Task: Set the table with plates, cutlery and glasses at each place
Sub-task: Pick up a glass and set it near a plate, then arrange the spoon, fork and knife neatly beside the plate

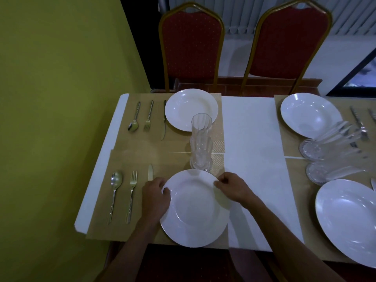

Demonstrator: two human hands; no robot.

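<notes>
Checking the near place, I found the plate (194,208) on the placemat (101,231), held between both hands. The left hand (155,197) pinched its rim at 10 o'clock and the right hand (231,189) at 2 o'clock, fingers curled over the edge. The stacked glasses (201,143) stood at 12 o'clock, just beyond the rim.

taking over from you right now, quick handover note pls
Left hand and right hand both grip the rim of the near-left round white plate over its tan placemat; whether it is fully set down is unclear.
Done: steel spoon, fork and knife lie left of it; the far-left white plate has its cutlery too.
To do: the stack of clear ribbed glasses between the left places needs splitting, one each. The right side is partly out of view.
</notes>
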